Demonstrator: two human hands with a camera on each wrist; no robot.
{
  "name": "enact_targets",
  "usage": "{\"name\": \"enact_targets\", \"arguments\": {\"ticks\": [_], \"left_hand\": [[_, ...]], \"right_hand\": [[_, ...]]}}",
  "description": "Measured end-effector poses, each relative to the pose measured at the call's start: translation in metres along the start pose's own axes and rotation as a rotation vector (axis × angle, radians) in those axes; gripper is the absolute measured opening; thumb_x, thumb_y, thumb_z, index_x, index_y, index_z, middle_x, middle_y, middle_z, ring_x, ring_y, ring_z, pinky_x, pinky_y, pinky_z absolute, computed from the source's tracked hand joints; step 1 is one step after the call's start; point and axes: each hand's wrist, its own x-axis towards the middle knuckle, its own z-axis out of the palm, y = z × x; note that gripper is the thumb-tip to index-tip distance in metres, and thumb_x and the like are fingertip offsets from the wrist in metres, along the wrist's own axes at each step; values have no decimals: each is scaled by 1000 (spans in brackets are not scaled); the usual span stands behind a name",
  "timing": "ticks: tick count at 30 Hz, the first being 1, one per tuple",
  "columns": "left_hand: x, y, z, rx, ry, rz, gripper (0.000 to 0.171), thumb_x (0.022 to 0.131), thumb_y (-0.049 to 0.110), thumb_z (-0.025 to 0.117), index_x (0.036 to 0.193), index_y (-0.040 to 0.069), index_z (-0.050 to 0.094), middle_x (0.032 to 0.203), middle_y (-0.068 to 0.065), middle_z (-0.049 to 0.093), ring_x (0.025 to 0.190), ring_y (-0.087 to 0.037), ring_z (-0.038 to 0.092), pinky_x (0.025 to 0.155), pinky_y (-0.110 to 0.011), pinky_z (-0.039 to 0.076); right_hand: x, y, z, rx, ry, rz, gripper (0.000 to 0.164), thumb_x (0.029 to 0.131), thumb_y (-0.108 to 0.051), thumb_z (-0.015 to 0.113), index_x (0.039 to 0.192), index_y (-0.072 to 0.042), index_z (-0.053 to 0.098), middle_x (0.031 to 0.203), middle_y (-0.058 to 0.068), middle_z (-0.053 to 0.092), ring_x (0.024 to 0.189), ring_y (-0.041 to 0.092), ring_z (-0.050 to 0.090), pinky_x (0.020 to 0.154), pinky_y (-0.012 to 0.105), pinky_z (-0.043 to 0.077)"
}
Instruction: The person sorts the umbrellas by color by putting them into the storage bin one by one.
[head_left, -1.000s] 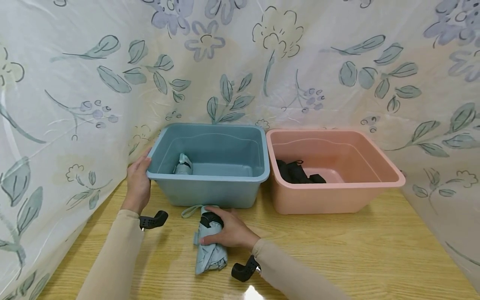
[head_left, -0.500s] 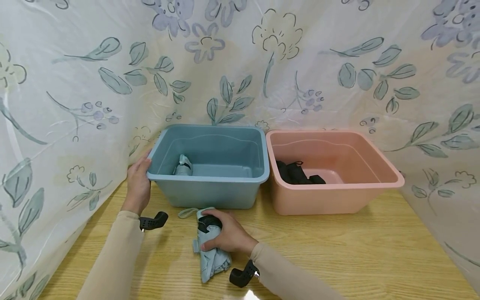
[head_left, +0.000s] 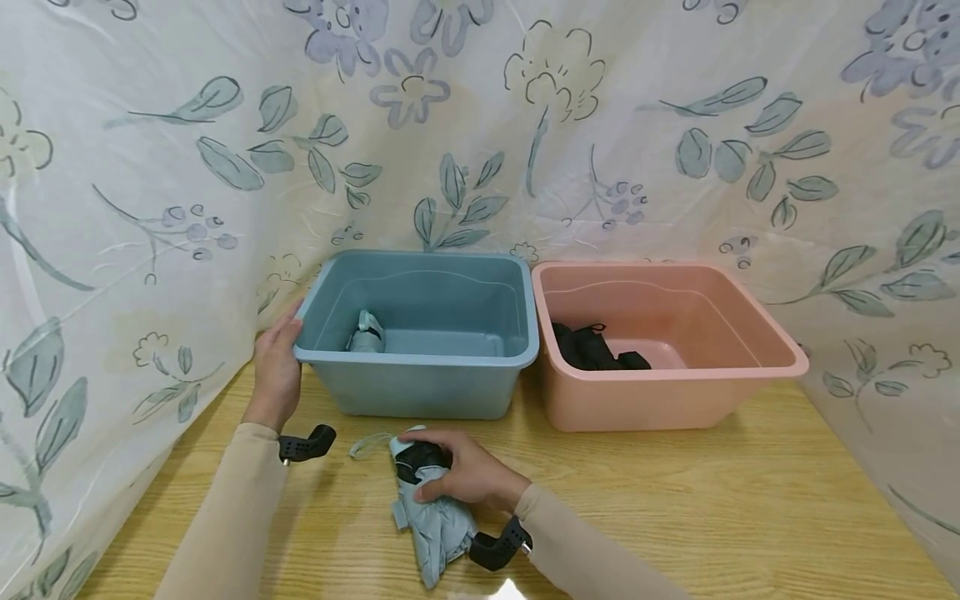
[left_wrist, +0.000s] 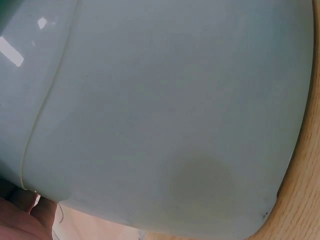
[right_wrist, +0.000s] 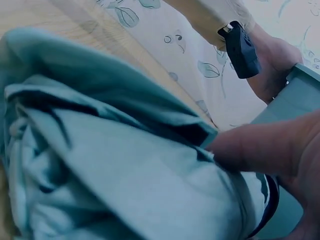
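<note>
My right hand (head_left: 480, 471) grips a light blue folding umbrella (head_left: 437, 533) from above, near its black-banded end, in front of the blue bin. Its loose folds spread toward the front edge, and a thin wrist strap (head_left: 367, 446) trails to the left. Close up in the right wrist view, the umbrella's folded cloth (right_wrist: 125, 160) fills the left side, with my thumb (right_wrist: 255, 150) pressed against it. My left hand (head_left: 276, 367) holds the left rim of the blue bin (head_left: 420, 387). The left wrist view mostly shows the bin's wall (left_wrist: 165, 110), fingers at its lower left.
Inside the blue bin lies another light blue rolled bundle (head_left: 367, 333). A pink bin (head_left: 637, 404) stands right beside it, with black cloth-like things (head_left: 592, 346) inside. Both stand on a wooden table (head_left: 712, 500) against a floral curtain (head_left: 465, 125).
My right hand and the umbrella have shifted slightly toward the front edge, and the umbrella's loose end has swung forward and spread a little. My left hand stays on the bin rim.
</note>
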Motion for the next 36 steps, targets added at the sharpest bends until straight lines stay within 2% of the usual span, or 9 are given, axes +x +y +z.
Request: {"name": "enact_targets", "arguments": {"ticks": [9, 16, 19, 24, 32, 36], "left_hand": [[0, 1, 0, 1, 11, -10, 50, 112, 22, 28, 159, 5, 30, 165, -13, 26, 151, -28, 24, 123, -45, 20], [4, 0, 4, -11, 9, 3, 50, 112, 21, 29, 159, 5, 32, 165, -13, 28, 151, -28, 26, 122, -44, 21], [4, -1, 5, -13, 18, 4, 49, 111, 20, 30, 158, 4, 33, 164, -13, 29, 150, -27, 28, 122, -43, 22], [3, -1, 4, -5, 24, 2, 50, 111, 20, 30, 158, 3, 32, 164, -13, 30, 150, -28, 28, 122, -44, 23], [1, 0, 2, 10, 34, -17, 50, 111, 21, 29, 158, 4, 32, 164, -13, 30, 149, -28, 29, 122, -44, 23], [1, -1, 1, 20, 34, -25, 51, 111, 21, 28, 159, 5, 31, 164, -13, 30, 149, -29, 29, 122, -45, 23]], "right_hand": [[-10, 3, -4, -87, 30, -73, 70, 81, -12, 87, 143, -27, 58, 143, -8, 54, 133, 17, 47, 108, 37, 40], [-14, 1, -7, -145, 94, -137, 74, 76, -9, 90, 141, -25, 57, 140, -5, 56, 129, 18, 50, 108, 37, 40], [-16, -3, -8, -122, 96, -141, 75, 77, -8, 89, 141, -26, 56, 139, -6, 55, 126, 16, 51, 106, 37, 40], [-23, -17, -12, -31, 71, -168, 76, 79, -4, 87, 143, -28, 53, 136, -3, 56, 115, 17, 57, 97, 34, 48], [-34, -52, -16, 106, 11, -250, 77, 81, 2, 83, 146, -23, 51, 137, 8, 53, 111, 23, 63, 89, 36, 57], [-37, -73, -19, 101, 8, -307, 76, 81, 3, 82, 147, -19, 51, 134, 11, 56, 110, 23, 65, 89, 36, 58]]}}
